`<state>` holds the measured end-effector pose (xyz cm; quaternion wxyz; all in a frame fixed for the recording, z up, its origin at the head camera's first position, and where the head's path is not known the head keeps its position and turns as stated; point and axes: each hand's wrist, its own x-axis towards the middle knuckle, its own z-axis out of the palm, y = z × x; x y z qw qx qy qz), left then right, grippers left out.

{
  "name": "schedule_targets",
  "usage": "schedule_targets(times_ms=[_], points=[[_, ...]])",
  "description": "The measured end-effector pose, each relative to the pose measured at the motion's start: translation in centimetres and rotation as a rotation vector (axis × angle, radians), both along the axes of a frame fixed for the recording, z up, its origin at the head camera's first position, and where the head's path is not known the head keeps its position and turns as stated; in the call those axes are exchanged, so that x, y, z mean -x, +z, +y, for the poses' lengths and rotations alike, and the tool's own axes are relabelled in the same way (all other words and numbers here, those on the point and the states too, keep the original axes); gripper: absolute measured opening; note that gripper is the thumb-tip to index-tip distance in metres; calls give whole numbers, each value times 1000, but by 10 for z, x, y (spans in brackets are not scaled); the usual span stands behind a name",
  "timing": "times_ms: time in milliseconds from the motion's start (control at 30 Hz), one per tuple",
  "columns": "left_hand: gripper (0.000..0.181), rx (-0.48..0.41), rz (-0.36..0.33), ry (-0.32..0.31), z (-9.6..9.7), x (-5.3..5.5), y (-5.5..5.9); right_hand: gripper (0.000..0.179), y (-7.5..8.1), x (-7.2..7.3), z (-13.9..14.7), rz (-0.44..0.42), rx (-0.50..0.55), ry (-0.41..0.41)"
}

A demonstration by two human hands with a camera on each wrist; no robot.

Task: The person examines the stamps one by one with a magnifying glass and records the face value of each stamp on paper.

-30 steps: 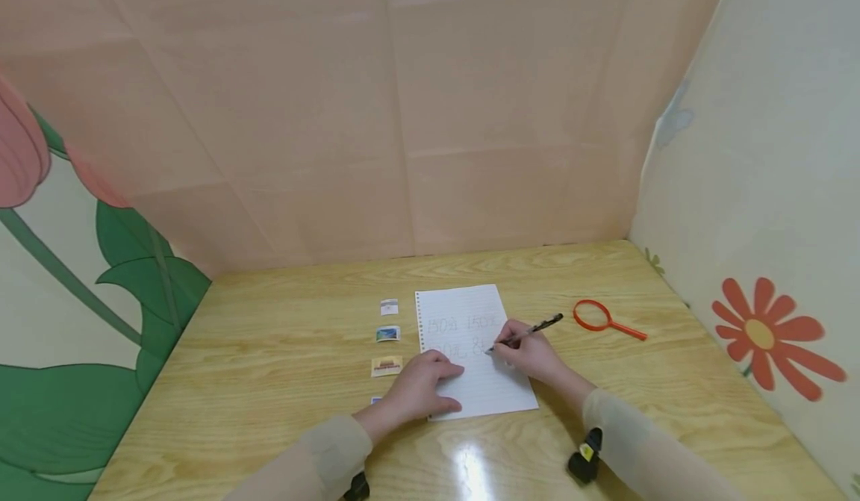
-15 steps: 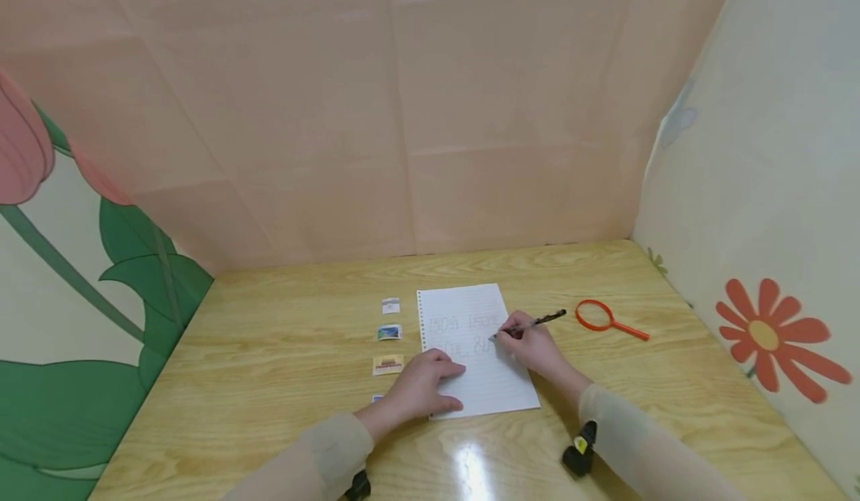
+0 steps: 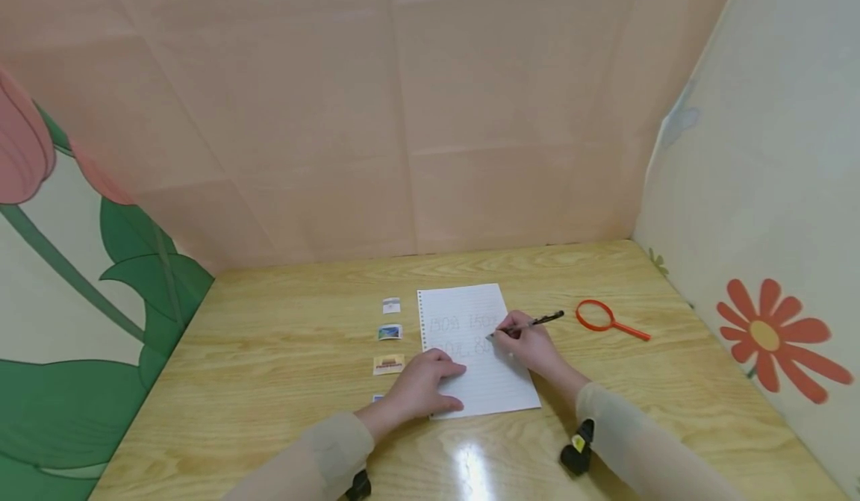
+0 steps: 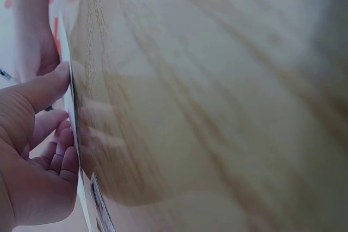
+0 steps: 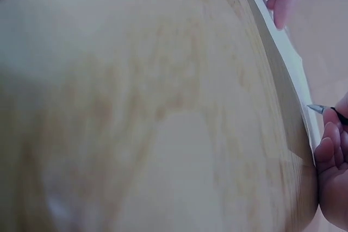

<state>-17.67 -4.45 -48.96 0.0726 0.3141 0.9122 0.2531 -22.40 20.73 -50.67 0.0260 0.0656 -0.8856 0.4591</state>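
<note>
A lined loose-leaf sheet (image 3: 497, 393) with punched holes down its left side lies on the table, with rows of handwritten numbers and characters in its upper half. My right hand (image 3: 527, 349) pinches a slim dark pen (image 3: 546, 319), its tip at the second row of writing. The pen's pointed metal tip (image 5: 316, 107) also shows close over the paper in the right wrist view. My left hand (image 3: 425, 385) rests on the sheet's lower left, thumb spread from the fingers. In the left wrist view, the fingers of this left hand (image 4: 35, 150) bend slightly against the paper.
Left of the sheet, several small stamp-like printed pieces form a column: a pale one (image 3: 391, 305), a blue-green one (image 3: 390, 332), a yellow one (image 3: 388, 365) and another partly behind my left hand. A red magnifying glass (image 3: 613, 325) lies to the right on the wooden table (image 3: 269, 352).
The pen tip has shifted slightly up the page, and another stroke shows beside the 8 in the second row. My left hand stays in place on the sheet.
</note>
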Motion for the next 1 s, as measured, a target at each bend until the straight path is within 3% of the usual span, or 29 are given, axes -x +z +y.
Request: schedule_targets(times_ms=[200, 433, 733, 1000], points=[[57, -7, -12, 2, 0, 1, -1, 6, -1, 1, 1, -7, 7, 13], [57, -3, -25, 9, 0, 1, -1, 7, -3, -2, 6, -17, 49, -35], [57, 4, -23, 12, 0, -1, 1, 6, 0, -5, 15, -2, 29, -105], [57, 6, -18, 12, 0, -1, 2, 5, 1, -5, 15, -23, 15, -109]])
